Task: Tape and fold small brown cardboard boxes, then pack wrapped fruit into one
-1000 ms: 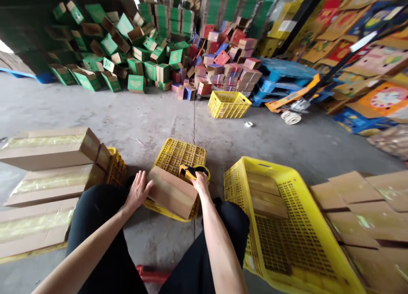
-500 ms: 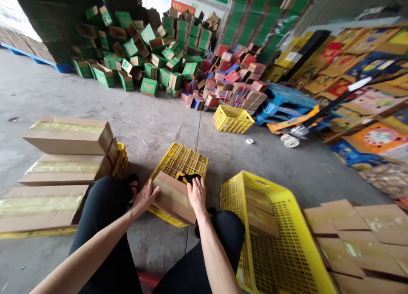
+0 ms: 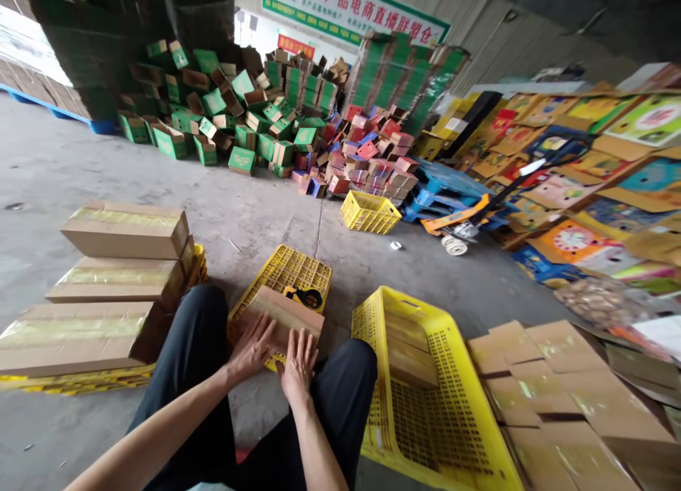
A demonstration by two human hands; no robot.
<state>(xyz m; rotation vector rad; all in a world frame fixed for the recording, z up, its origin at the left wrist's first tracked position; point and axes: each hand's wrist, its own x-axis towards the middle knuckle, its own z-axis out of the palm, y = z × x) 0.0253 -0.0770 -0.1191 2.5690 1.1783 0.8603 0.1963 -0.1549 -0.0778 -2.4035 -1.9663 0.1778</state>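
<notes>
A small brown cardboard box (image 3: 290,308) rests on an upturned yellow plastic crate (image 3: 292,260) between my knees. My left hand (image 3: 252,348) lies against the near left part of the box, fingers stretched out. Beside it, my right hand (image 3: 298,362) presses on the near right side with its fingers spread. Just behind the box, a black and yellow tape dispenser (image 3: 305,296) lies on the crate.
To my left, long taped boxes (image 3: 128,228) are stacked on yellow crates. At my right stands a large yellow crate (image 3: 452,377) with boxes inside, beside flat taped boxes (image 3: 553,384). Ahead are a small yellow crate (image 3: 371,213), a pallet jack (image 3: 462,221) and piled green cartons (image 3: 245,122).
The box has tipped and turned on the crate. My right hand has moved from its far right end to the near side, and my left hand has slid nearer to me. The view has tilted up.
</notes>
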